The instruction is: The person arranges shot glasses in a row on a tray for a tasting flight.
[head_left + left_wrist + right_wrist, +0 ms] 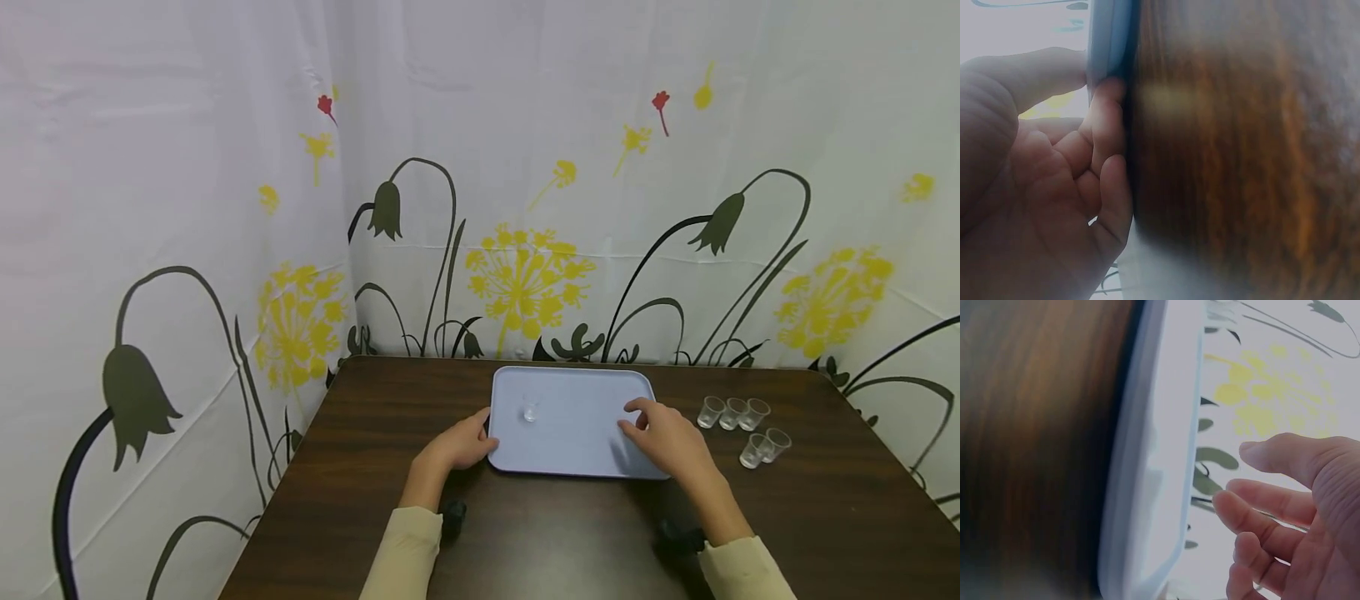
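Note:
A light blue rectangular tray (573, 421) lies on the table with one small clear cup (530, 412) on its left part. My left hand (459, 443) is at the tray's left edge. In the left wrist view, the thumb of that left hand (1054, 156) lies on the rim while curled fingertips reach beneath, pinching the tray's edge (1107, 44). Over the tray's right end hovers my right hand (667, 435), fingers loosely bent and holding nothing. The right wrist view has the right hand (1291, 512) apart from the tray's wall (1129, 487), thumb and fingers spread.
Right of the tray, several small clear cups (733, 413) stand on the dark wooden table (555, 542), a row of three behind a closer pair (753, 452). A white curtain (517, 100) with printed flowers hangs behind the table's far edge.

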Demonstrator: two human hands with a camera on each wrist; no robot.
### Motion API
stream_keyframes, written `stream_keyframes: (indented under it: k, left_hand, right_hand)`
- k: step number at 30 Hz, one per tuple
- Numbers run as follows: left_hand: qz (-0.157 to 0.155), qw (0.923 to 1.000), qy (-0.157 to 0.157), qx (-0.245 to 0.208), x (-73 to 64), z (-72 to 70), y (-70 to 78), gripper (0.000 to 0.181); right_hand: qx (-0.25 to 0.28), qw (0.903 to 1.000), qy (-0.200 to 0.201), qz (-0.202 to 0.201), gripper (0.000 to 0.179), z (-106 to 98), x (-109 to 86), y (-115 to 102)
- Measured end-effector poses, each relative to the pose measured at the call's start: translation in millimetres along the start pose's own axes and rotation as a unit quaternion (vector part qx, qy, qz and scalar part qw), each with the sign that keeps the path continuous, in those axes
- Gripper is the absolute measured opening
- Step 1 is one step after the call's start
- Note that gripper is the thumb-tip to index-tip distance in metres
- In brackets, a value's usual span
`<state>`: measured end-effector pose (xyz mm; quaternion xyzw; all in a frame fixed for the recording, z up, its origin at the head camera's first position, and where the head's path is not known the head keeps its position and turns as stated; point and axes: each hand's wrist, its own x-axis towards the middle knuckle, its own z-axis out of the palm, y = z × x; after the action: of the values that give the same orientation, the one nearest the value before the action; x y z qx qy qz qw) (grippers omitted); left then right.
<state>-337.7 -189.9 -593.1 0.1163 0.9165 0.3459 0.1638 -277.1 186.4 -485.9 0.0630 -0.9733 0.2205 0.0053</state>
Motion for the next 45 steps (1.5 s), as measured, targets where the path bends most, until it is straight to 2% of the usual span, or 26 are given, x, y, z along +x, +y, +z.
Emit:
stream_keyframes:
  k: [7, 16, 23, 35, 41, 45]
  left_hand:
    - [-0.007, 1.0000, -0.004, -0.004, 4.0, 2.7, -4.1, 0.077]
    - [-0.009, 0.9999, -0.008, -0.006, 5.0, 1.0, -6.0, 0.076]
    - [-0.001, 0.9999, -0.011, -0.007, 1.4, -1.6, -1.9, 0.076]
    - [-0.012, 0.9998, -0.008, -0.011, 3.6, 1.0, -5.2, 0.078]
    - [-0.006, 0.9999, -0.007, -0.008, 3.8, 0.3, -3.9, 0.077]
    - [-0.015, 0.9998, -0.009, -0.003, -1.4, -1.2, 2.6, 0.078]
  right_hand:
    - [0.008, 0.9998, 0.002, 0.016, 0.042, -17.3, -3.5, 11.9]
    - [0.020, 0.9991, 0.011, 0.034, 0.041, -44.0, -9.4, 43.5]
    - [0.012, 0.9980, 0.012, 0.061, 0.051, -60.0, -14.5, 60.1]
    - [0.001, 0.9925, -0.029, 0.119, 0.062, -89.8, -25.4, 75.3]
    - [-0.005, 0.9901, -0.066, 0.124, 0.070, -98.2, -30.3, 89.0]
    - [-0.001, 0.9885, -0.088, 0.123, 0.071, -101.0, -31.9, 100.2]
